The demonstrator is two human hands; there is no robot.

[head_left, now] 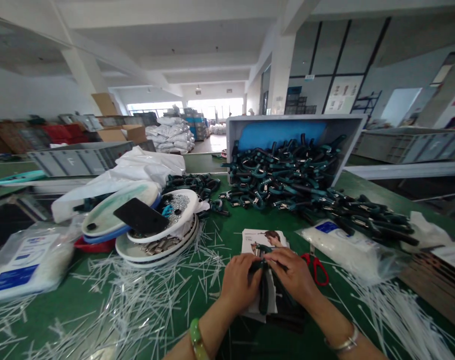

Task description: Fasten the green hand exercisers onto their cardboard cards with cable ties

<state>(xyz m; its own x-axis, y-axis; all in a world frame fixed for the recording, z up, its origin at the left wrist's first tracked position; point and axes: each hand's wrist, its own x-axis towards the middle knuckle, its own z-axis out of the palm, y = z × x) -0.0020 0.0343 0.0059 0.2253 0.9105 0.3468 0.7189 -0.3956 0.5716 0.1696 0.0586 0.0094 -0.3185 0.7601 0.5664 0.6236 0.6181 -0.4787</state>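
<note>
My left hand and my right hand meet over a plier-like hand tool with dark green handles. Fingers of both hands are closed around its upper end, where a bit of metal shows. The fingers hide most of its head, so its exact kind is unclear. Beneath it lie printed cards with a picture of a person. Red-handled scissors rest just right of my right hand.
A tipped grey crate spills many similar green-handled tools. White cable ties litter the left; more lie bundled right. Stacked white trays hold small metal parts and a black phone. Plastic bags flank the work area.
</note>
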